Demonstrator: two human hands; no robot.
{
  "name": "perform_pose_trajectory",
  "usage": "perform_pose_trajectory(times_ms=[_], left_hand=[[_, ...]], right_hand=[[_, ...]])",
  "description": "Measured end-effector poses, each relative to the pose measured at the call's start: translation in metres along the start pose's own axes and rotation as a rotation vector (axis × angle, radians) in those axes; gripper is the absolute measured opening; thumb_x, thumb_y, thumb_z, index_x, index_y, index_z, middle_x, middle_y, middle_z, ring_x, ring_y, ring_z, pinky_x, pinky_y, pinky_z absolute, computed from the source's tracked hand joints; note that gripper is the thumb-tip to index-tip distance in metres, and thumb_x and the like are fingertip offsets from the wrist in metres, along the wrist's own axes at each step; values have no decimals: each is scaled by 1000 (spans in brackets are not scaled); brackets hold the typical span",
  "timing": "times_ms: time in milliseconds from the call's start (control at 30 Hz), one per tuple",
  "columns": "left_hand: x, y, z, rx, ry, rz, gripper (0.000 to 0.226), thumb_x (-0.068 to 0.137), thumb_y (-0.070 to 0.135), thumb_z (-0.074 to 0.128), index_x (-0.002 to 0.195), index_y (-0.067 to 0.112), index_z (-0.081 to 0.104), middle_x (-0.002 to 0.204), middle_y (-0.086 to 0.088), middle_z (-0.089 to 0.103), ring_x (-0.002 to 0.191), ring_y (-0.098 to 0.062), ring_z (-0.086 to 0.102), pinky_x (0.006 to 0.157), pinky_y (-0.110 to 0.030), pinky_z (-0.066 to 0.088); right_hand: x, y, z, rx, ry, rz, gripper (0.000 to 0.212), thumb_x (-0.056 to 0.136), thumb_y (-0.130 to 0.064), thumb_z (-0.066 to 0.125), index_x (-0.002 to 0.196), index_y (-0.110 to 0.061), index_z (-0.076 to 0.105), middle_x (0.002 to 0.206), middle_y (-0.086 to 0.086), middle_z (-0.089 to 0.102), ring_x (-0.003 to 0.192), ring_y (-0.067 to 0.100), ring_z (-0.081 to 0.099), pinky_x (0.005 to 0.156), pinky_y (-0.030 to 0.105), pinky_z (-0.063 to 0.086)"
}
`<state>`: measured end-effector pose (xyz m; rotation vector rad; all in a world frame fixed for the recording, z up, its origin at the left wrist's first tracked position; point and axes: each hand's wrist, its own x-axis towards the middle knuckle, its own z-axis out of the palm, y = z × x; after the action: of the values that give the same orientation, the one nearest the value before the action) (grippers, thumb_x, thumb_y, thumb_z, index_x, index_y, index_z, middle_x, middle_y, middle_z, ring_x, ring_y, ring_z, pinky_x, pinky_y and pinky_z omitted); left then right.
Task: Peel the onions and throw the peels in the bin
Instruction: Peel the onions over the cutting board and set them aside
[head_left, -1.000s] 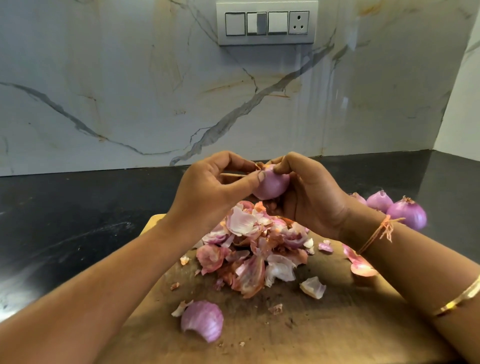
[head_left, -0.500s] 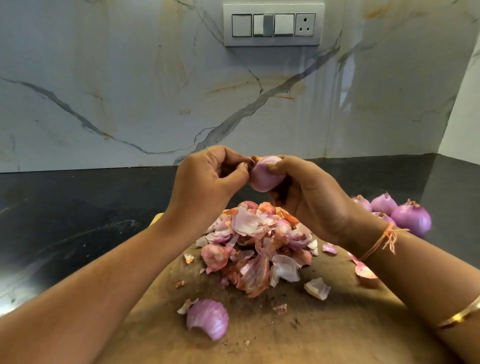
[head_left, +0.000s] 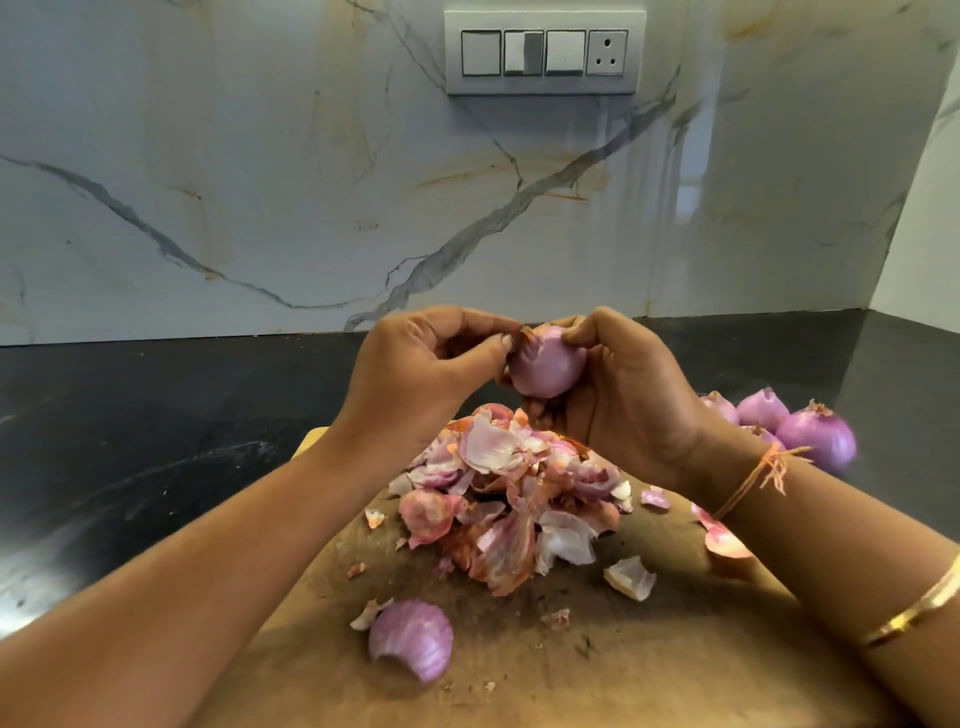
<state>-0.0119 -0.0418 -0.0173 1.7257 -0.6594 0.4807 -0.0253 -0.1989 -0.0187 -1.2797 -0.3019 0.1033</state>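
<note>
Right hand (head_left: 623, 395) cups one onion (head_left: 545, 364) from behind and below, fingers curled round it, thumb pressed on its top. It is held up in the air over the heap of peels (head_left: 519, 488), not touching it. Left hand (head_left: 415, 374) is closed in a pinch, thumb and forefinger nipping a brown scrap of skin (head_left: 522, 335) at the onion's top-left edge. The rest of the onion's surface looks smooth and purple-pink, mostly bare.

The peels sit piled in the middle of a wooden cutting board (head_left: 649, 675), pink, white and orange bits mixed. Loose pieces lie round it: a big cupped purple peel (head_left: 413, 639) near the front of the board, a pale chip (head_left: 629, 577) to the right of the heap, a pink curl (head_left: 722, 540) just under the right wrist.

The board lies on a dark stone worktop (head_left: 156, 441). Off the board's far right, behind the right forearm, a cluster of other onions (head_left: 815, 436) rests on the worktop — purple, close together, partly hidden by the wrist, so count unclear.

Right wrist has an orange thread (head_left: 763, 473) tied on it, and a gold bangle (head_left: 914, 618) further up the arm.

Behind — a white marble wall (head_left: 260, 182) with grey veins, and a switch panel (head_left: 545, 52) with a socket up top.
</note>
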Motion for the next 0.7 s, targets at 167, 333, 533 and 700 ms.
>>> perform_pose_trajectory(times_ms=[167,333,533,700], left_hand=[[0,1,1,2,13,-77,5,79,17,74,81,21,72,80,1,75,78,-13,71,76,-26,58],[1,0,1,47,58,-60,9,81,11,72,77,20,71,76,1,74,71,-11,70,72,-27,59],[0,3,1,70,62,31,19,81,2,68,74,20,70,71,8,72,64,-3,66,62,-16,54],[1,2,-1,76,34,38,21,82,1,67,74,20,69,71,6,73,63,-4,67,61,-14,52]], right_hand=[[0,4,4,-43,11,-48,21,95,-14,33,87,-10,52,85,12,56,70,21,46,64,30,39],[1,6,4,-133,29,-66,19,96,-18,34,92,-12,52,94,12,53,78,23,45,74,36,38],[-1,5,5,-90,13,-69,19,96,-16,34,88,-12,51,90,12,56,81,26,44,68,32,37],[1,3,1,-9,-38,9,24,92,-19,34,98,-4,52,88,16,58,68,23,46,62,29,37]])
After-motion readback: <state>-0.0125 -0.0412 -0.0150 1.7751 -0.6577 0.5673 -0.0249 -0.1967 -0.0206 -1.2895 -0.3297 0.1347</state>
